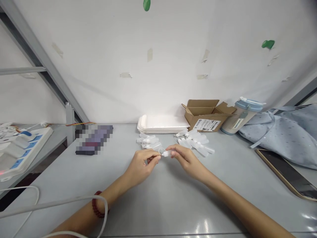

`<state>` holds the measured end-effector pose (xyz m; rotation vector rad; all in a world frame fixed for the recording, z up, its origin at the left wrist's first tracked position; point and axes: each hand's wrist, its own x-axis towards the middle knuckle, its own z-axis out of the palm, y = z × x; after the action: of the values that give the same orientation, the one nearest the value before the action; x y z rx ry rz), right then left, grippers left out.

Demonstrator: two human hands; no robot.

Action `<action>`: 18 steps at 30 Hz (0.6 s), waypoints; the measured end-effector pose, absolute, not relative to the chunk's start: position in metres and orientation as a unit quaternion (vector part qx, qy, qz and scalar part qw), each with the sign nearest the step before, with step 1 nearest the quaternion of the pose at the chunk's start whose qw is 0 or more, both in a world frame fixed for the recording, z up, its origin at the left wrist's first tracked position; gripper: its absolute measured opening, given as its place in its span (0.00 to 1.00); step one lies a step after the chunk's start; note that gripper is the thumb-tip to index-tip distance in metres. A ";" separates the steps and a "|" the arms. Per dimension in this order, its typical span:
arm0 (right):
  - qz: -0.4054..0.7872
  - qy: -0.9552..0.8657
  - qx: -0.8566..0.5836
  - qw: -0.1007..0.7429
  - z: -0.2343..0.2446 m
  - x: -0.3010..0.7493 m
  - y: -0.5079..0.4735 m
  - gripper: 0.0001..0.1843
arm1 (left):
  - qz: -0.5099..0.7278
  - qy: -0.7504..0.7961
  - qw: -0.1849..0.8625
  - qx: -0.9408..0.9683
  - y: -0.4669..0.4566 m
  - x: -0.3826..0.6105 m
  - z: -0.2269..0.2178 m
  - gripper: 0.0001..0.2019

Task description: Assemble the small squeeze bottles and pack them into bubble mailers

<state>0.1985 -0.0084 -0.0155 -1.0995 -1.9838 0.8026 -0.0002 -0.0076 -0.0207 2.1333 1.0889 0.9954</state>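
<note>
My left hand (143,162) and my right hand (184,158) meet over the middle of the grey table (158,205). Between their fingertips is a small clear plastic tube with a white cap (166,153). My right hand pinches the tube; my left hand pinches its end, where a thin ring shows. Just behind my hands lie two piles of the same small tubes, one at the left (148,141) and a larger one at the right (196,141).
A stack of white trays (162,125) and an open cardboard box (206,115) stand by the wall. A lidded cup (241,116), blue cloth (284,135) and a phone (289,173) lie right. A power strip (22,148) and white cable (61,201) are left.
</note>
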 end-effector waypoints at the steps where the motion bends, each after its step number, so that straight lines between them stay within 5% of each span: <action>1: 0.307 -0.773 -0.425 0.357 -0.017 0.198 -0.008 0.15 | 0.366 0.401 0.269 0.795 -0.008 0.000 -0.021 0.09; 18: 0.264 -0.793 -0.422 0.352 -0.016 0.198 -0.008 0.13 | 0.350 0.426 0.281 0.786 -0.002 0.000 -0.020 0.07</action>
<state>0.1984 -0.0081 -0.0158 -1.0928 -2.0515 0.6824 -0.0001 -0.0021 -0.0195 2.1057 1.1418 0.9393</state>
